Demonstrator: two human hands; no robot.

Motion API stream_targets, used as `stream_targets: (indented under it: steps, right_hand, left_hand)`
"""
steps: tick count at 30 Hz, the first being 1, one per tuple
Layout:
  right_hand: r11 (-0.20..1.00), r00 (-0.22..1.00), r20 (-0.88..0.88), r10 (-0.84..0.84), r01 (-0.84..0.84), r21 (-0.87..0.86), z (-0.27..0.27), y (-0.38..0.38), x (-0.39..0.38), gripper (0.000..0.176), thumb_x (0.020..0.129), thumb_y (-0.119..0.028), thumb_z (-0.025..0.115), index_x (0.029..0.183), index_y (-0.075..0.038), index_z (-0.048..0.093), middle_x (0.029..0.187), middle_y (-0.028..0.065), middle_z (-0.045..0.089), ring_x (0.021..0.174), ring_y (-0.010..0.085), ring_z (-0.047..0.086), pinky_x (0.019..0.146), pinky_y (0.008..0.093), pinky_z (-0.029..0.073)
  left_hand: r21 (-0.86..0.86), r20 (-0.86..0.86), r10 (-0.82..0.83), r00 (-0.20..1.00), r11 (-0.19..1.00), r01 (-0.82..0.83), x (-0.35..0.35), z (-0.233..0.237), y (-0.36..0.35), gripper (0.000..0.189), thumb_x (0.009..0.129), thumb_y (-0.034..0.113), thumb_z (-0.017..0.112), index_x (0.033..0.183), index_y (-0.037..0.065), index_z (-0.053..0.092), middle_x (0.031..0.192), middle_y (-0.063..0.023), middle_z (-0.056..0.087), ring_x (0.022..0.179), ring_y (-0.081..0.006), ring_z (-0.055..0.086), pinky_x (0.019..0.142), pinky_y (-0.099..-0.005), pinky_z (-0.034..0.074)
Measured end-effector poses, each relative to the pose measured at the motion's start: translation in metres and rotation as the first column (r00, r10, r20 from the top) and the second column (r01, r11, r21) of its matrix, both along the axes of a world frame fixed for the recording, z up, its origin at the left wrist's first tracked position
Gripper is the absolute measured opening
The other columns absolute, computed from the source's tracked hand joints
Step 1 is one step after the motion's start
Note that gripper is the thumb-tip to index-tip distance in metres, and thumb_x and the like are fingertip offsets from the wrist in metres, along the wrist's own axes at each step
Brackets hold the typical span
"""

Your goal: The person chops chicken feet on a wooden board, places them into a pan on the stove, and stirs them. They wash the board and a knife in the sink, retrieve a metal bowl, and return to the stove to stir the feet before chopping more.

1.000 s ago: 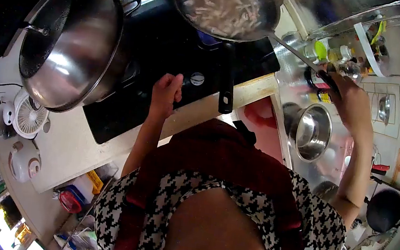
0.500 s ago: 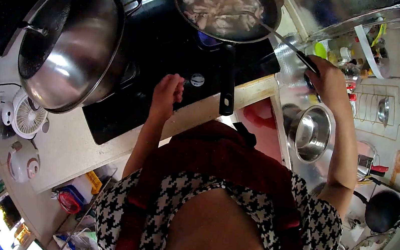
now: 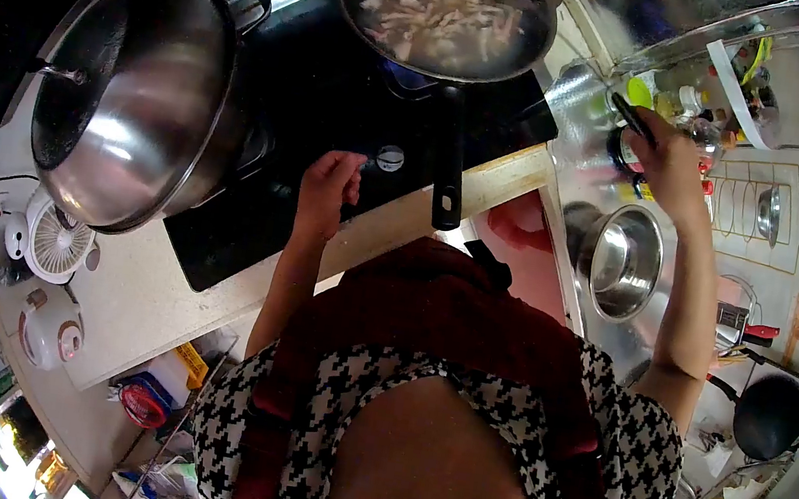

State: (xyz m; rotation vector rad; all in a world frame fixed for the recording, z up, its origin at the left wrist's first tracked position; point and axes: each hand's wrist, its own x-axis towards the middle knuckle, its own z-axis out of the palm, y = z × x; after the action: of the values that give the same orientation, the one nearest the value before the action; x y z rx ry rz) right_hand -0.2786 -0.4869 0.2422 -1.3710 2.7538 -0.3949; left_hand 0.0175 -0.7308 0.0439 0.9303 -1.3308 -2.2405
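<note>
My right hand (image 3: pixel 671 164) is wrapped round the black handle of a utensil (image 3: pixel 634 119), beside the bottles right of the stove; the utensil's far end is hard to make out. Pale strips of meat (image 3: pixel 441 8) lie in liquid in a dark frying pan (image 3: pixel 457 77), over a blue flame, its handle pointing toward me. My left hand (image 3: pixel 331 180) is curled near the stove's front edge, left of the round knob (image 3: pixel 390 157); its fingers are closed and whether they hold anything is hidden.
A large domed steel wok (image 3: pixel 156 106) stands on the left of the black stove (image 3: pixel 207 255). At the right are a steel bowl (image 3: pixel 626 264), a wire rack (image 3: pixel 738 208) and a black pan (image 3: pixel 769 417). A fan (image 3: pixel 60 235) and kettle (image 3: pixel 49 330) sit at the left.
My right hand has drawn the utensil out of the frying pan, off to the right. The strips of meat lie slightly rearranged. My left hand has barely moved.
</note>
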Motion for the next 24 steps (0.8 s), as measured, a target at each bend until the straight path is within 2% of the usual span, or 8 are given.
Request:
stream_targets:
  steps: [3, 4, 7, 11, 15, 18, 21, 24]
  right_hand:
    - [0.982, 0.999, -0.027, 0.040, -0.034, 0.187, -0.013, 0.006, 0.005, 0.031, 0.083, -0.022, 0.058, 0.109, -0.005, 0.055, 0.081, 0.0213, 0.061, 0.077, 0.0382, 0.060, 0.069, 0.0442, 0.047]
    - [0.982, 0.985, -0.079, 0.152, -0.141, 0.129, -0.017, 0.006, 0.009, 0.032, 0.082, -0.021, 0.058, 0.110, -0.006, 0.054, 0.088, 0.0201, 0.061, 0.080, 0.0378, 0.060, 0.070, 0.0451, 0.048]
    - [0.973, 0.989, -0.079, 0.122, -0.104, 0.207, -0.016, -0.001, 0.016, 0.031, 0.082, -0.021, 0.058, 0.110, -0.007, 0.054, 0.094, 0.0202, 0.061, 0.081, 0.0370, 0.060, 0.069, 0.0449, 0.049]
    - [0.990, 0.995, -0.074, 0.073, -0.064, 0.122, -0.009, -0.021, 0.013, 0.029, 0.083, -0.021, 0.058, 0.108, -0.007, 0.055, 0.084, 0.0190, 0.063, 0.076, 0.0380, 0.060, 0.068, 0.0451, 0.049]
    - [1.000, 0.990, -0.138, 0.000, 0.002, 0.018, -0.045, -0.059, -0.011, 0.024, 0.084, -0.023, 0.056, 0.099, -0.004, 0.055, 0.083, 0.0207, 0.062, 0.077, 0.0392, 0.060, 0.067, 0.0466, 0.048]
    - [0.996, 0.981, -0.195, 0.022, -0.004, 0.091, -0.080, -0.088, -0.020, 0.022, 0.085, -0.022, 0.055, 0.093, -0.002, 0.051, 0.086, 0.0209, 0.062, 0.079, 0.0389, 0.060, 0.066, 0.0482, 0.048]
    - [0.985, 0.985, -0.148, 0.084, -0.060, 0.160, -0.085, -0.084, -0.008, 0.027, 0.082, -0.019, 0.058, 0.106, -0.006, 0.053, 0.088, 0.0203, 0.062, 0.079, 0.0392, 0.059, 0.065, 0.0458, 0.047]
    - [0.974, 0.982, -0.182, 0.049, -0.006, 0.229, -0.038, -0.061, 0.020, 0.032, 0.081, -0.018, 0.059, 0.110, -0.008, 0.052, 0.090, 0.0194, 0.062, 0.078, 0.0380, 0.060, 0.066, 0.0452, 0.048]
  left_hand:
    - [-0.046, 0.036, -0.012, 0.999, 0.999, 0.014, -0.002, 0.005, 0.002, 0.018, 0.088, 0.014, 0.054, 0.102, 0.003, 0.060, 0.070, -0.0010, 0.054, 0.054, -0.0070, 0.046, 0.048, -0.0213, 0.038]
    - [-0.069, 0.046, -0.014, 0.999, 0.997, 0.018, -0.002, 0.007, 0.003, 0.020, 0.088, 0.014, 0.054, 0.104, 0.004, 0.060, 0.071, -0.0012, 0.054, 0.055, -0.0070, 0.047, 0.049, -0.0213, 0.038]
    - [0.006, 0.058, 0.017, 0.998, 1.000, -0.018, -0.004, 0.005, 0.005, 0.023, 0.088, 0.014, 0.053, 0.109, 0.004, 0.058, 0.076, -0.0023, 0.056, 0.059, -0.0070, 0.048, 0.051, -0.0214, 0.039]
    - [-0.063, 0.073, -0.038, 0.997, 0.997, 0.042, -0.001, 0.010, 0.003, 0.024, 0.089, 0.016, 0.052, 0.109, 0.004, 0.058, 0.080, -0.0031, 0.057, 0.061, -0.0072, 0.049, 0.052, -0.0217, 0.040]
    - [-0.061, 0.079, -0.040, 0.996, 0.997, 0.045, 0.004, 0.006, 0.005, 0.024, 0.089, 0.018, 0.053, 0.108, 0.004, 0.058, 0.080, -0.0030, 0.057, 0.060, -0.0073, 0.049, 0.053, -0.0218, 0.040]
    - [-0.058, 0.066, -0.063, 0.996, 0.996, 0.066, 0.009, 0.004, 0.005, 0.024, 0.089, 0.018, 0.053, 0.108, 0.004, 0.058, 0.079, -0.0026, 0.057, 0.060, -0.0073, 0.049, 0.053, -0.0218, 0.040]
    - [-0.055, 0.067, -0.046, 0.997, 0.997, 0.050, 0.015, 0.005, 0.003, 0.023, 0.089, 0.018, 0.054, 0.107, 0.004, 0.057, 0.079, -0.0023, 0.057, 0.059, -0.0071, 0.048, 0.053, -0.0215, 0.039]
    - [-0.038, 0.078, -0.022, 0.997, 0.999, 0.025, 0.027, 0.001, 0.001, 0.022, 0.089, 0.018, 0.054, 0.106, 0.004, 0.057, 0.079, -0.0023, 0.057, 0.059, -0.0070, 0.047, 0.052, -0.0213, 0.039]
